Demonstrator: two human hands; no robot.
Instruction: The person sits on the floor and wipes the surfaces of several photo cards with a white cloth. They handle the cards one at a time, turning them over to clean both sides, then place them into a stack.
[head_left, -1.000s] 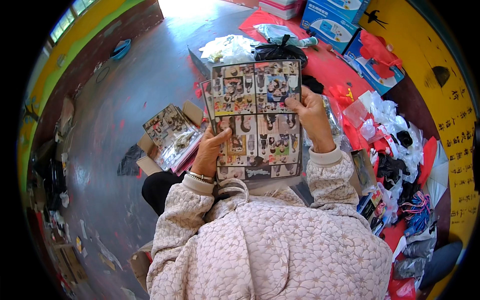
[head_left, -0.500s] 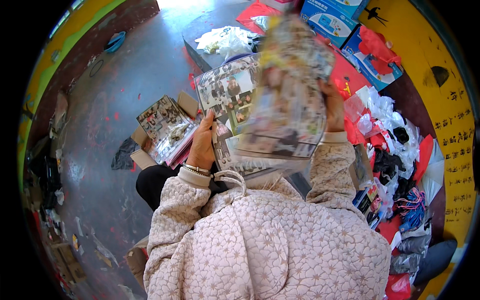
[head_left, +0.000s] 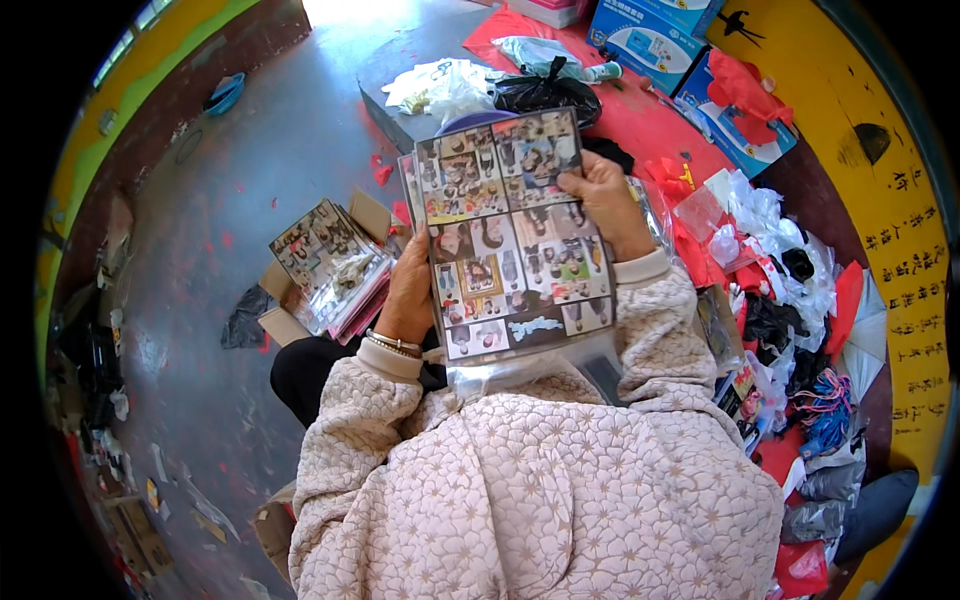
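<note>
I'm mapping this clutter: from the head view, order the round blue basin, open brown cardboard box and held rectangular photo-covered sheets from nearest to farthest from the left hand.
1. Rectangular photo-covered sheets: gripped by the left hand.
2. Open brown cardboard box: to the hand's left.
3. Round blue basin: farthest, at upper left.

Left fingers (head_left: 417, 248) and right fingers (head_left: 577, 184) pinched

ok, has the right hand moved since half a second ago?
Yes: the right hand, with a photo page in its grip, has moved left, judged against the stacked blue cartons at upper right.
</note>
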